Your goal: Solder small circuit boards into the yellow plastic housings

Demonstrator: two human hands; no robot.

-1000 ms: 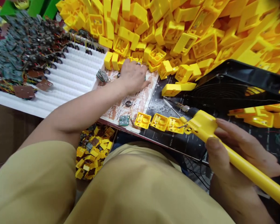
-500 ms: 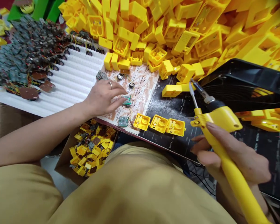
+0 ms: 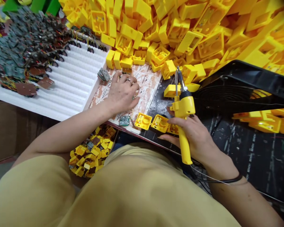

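My left hand (image 3: 122, 93) rests knuckles-up on the patterned sheet (image 3: 148, 85), fingers curled over a small green circuit board whose edge peeks out at the fingertips. My right hand (image 3: 191, 135) grips a yellow soldering iron (image 3: 183, 108) upright, its metal tip pointing away toward the pile. Just under that hand sit small yellow casings (image 3: 144, 121) in a row on the black mat (image 3: 251, 148). Another green circuit board (image 3: 124, 120) lies at the sheet's near edge.
A huge heap of yellow plastic casings (image 3: 191, 28) fills the back. A white ribbed tray (image 3: 71, 82) at left carries many wired circuit boards (image 3: 26, 44). A black fan housing (image 3: 239, 91) lies at right. A cardboard box of yellow parts (image 3: 92, 154) sits beside my lap.
My right hand swung the soldering iron left and turned it upright over the row of casings. My left hand shifted up and right on the sheet, covering the small green board.
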